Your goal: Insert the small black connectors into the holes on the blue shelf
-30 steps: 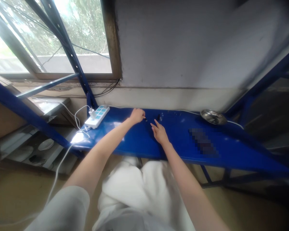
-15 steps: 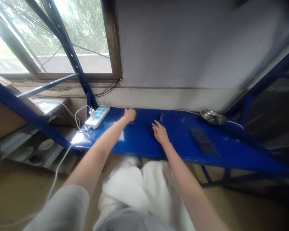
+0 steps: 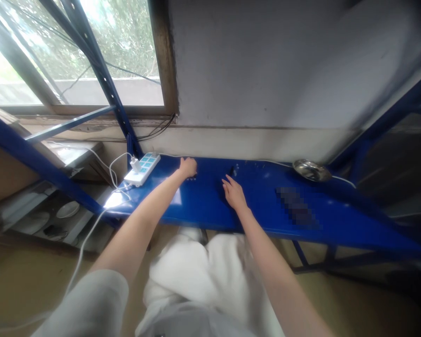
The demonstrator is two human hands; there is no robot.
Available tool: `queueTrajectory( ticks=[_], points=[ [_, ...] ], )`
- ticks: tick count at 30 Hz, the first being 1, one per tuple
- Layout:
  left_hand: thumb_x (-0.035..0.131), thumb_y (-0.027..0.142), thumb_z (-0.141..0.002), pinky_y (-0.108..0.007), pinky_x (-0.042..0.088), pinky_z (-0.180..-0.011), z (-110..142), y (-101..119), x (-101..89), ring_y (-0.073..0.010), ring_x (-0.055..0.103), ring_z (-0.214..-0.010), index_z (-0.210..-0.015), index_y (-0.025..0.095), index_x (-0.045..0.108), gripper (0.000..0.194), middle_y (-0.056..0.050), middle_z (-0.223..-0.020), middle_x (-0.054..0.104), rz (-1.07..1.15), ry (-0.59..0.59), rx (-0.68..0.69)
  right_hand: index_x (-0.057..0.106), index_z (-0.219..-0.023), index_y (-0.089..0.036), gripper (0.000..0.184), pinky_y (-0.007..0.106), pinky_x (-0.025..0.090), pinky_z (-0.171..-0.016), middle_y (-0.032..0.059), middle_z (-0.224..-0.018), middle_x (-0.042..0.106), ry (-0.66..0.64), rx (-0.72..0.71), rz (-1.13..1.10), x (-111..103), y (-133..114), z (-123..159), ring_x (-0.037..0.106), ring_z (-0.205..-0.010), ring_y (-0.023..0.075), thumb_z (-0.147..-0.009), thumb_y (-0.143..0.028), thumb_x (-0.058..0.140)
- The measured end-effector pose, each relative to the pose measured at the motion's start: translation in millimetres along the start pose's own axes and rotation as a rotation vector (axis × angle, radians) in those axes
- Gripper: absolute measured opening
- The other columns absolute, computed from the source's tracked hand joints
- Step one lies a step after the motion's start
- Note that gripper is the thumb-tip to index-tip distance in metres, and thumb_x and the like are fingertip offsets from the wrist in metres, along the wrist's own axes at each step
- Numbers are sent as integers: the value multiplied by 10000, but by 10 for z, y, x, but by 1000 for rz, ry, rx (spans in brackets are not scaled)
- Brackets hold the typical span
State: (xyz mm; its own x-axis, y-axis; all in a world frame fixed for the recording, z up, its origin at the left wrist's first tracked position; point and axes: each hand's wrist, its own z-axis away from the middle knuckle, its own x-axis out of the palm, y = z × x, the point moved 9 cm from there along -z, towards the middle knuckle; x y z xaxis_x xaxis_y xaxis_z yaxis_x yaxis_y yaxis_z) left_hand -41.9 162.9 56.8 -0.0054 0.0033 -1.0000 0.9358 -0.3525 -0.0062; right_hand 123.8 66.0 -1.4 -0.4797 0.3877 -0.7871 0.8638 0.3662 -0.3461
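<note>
Over the far left part of the blue table (image 3: 203,206), my left hand (image 3: 188,167) is closed, its fingers curled downward. Whatever it may hold is hidden by the hand. Just below its fingers lie several small pale pieces (image 3: 191,179), too small to name. My right hand (image 3: 235,193) hovers at or just above the tabletop near the middle, thumb and fingers apart, with nothing visible in it. Beyond its fingertips are a small black item (image 3: 232,170) and a few small clear pieces (image 3: 236,169).
At the left end sits a white power strip (image 3: 142,169) with a plug and cable. A shiny metal dish (image 3: 311,170) stands at the back right, and a blurred-out dark object (image 3: 296,206) lies before it. Blue rack posts (image 3: 101,70) rise beside the window.
My left hand has shifted very slightly left, and more of the pale pieces show below it. The right hand has barely moved.
</note>
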Motion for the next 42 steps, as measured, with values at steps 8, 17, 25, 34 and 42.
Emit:
queueTrajectory(
  ticks=[8,17,25,34,42],
  points=[
    [635,257,-694,-471,279,-925,-14,-31,24,-285,470,-1031,-749,145,652,126,-111,-991,600,29,0,-4,541,-1197,-177,492,459,376,-964,100,-1325,447,5,19,-14,-1,24,6,426,-1203,244,-921,-383,189],
    [479,291,-811,-384,318,-925,-16,98,-235,-215,535,-992,-1031,176,590,272,-79,-1041,622,290,274,8,587,-1118,-138,532,461,423,-862,150,-1103,594,71,27,-32,-39,43,12,528,-1040,248,-916,-390,164],
    [331,209,-862,-406,324,-951,71,1129,103,-242,408,-1173,-1336,219,321,474,-102,-1330,420,248,171,326,621,-919,-115,469,361,398,-719,149,-913,617,120,108,105,-106,123,15,535,-807,227,-915,-324,201],
    [366,153,-816,-461,316,-935,-213,1334,543,-273,372,-1187,-1403,266,133,641,-122,-1343,377,250,41,183,623,-882,-143,403,349,381,-727,136,-913,602,199,180,99,-148,235,48,504,-819,224,-887,-244,233],
    [334,171,-853,-459,307,-939,-344,1364,624,-273,365,-1189,-1374,248,238,535,-115,-1345,384,195,48,210,617,-888,-140,388,359,391,-737,138,-933,602,178,217,72,-147,262,45,508,-839,232,-882,-236,241]
  ],
)
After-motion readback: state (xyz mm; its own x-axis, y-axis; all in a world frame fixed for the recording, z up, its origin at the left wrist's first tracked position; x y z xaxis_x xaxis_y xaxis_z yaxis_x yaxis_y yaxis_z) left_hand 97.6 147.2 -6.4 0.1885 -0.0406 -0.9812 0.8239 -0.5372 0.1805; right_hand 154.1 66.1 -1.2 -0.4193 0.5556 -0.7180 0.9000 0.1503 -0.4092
